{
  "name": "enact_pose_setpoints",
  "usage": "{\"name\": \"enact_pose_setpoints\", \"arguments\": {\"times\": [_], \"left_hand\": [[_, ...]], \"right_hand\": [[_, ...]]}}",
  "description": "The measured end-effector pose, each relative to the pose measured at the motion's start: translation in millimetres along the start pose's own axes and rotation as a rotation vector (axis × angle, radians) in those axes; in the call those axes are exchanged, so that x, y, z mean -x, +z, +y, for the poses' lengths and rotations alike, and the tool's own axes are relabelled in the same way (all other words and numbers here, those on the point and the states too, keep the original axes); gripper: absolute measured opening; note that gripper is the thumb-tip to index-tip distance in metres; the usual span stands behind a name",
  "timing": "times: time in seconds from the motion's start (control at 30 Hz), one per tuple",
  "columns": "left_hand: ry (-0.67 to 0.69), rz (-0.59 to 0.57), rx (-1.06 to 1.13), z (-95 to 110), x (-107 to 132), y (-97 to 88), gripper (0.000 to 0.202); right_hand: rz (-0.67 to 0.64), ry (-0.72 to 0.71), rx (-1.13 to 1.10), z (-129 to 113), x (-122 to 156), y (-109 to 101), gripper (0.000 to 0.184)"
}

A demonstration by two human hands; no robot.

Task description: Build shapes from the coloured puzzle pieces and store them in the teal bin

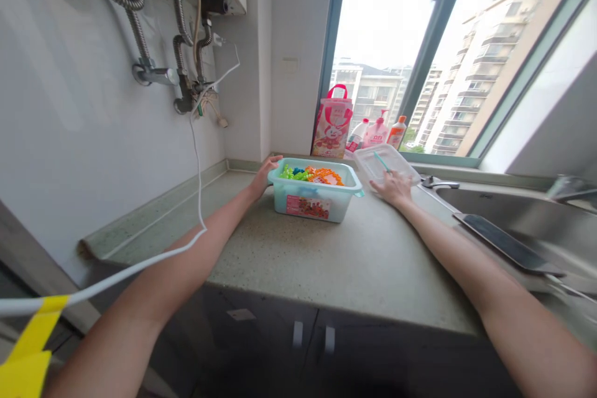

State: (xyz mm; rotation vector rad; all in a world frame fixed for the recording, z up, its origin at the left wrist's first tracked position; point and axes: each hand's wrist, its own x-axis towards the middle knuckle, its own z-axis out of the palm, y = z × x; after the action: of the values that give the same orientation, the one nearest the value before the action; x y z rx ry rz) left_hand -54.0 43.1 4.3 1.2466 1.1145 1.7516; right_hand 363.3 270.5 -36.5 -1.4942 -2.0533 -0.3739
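A light teal plastic storage box (342,202) sits uncovered on the counter, with a printed label on its front. Inside it are bright green, blue and orange plastic pieces (326,175). My left hand (265,175) grips the box's left end, its fingers at the rim. To the right of the box, a translucent lid (370,165) with a teal handle strip lies tilted towards the window. My right hand (395,188) holds the lid at its near edge, thumb out to the left; the fingertips partly overlap the lid.
Behind the lid stand a pink-and-white bag (332,130), a pink pump bottle (377,134) and an orange-capped bottle (397,132). A steel sink (513,208) with a dark board (504,242) lies right. A white cable (199,186) hangs across the left side.
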Motion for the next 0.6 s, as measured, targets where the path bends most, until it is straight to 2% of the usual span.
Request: {"name": "enact_pose_setpoints", "arguments": {"times": [0.13, 0.27, 0.47, 0.6], "left_hand": [[0.004, -0.003, 0.005, 3.8, 0.9, 0.7, 0.056], [0.028, 0.020, -0.022, 11.2, 6.7, 4.5, 0.056], [0.039, -0.061, -0.158, 22.4, 15.9, 10.8, 0.058], [0.167, -0.113, -0.250, 19.9, 17.5, 19.2, 0.057]], "right_hand": [[0.056, -0.075, -0.054, -12.5, 38.2, -27.6, 0.073], [0.156, -0.133, -0.218, -18.8, 68.3, -53.5, 0.066], [0.348, -0.076, -0.511, -28.9, 76.9, -111.7, 0.055], [0.395, -0.244, -0.727, -45.9, 81.3, -149.7, 0.054]]}}
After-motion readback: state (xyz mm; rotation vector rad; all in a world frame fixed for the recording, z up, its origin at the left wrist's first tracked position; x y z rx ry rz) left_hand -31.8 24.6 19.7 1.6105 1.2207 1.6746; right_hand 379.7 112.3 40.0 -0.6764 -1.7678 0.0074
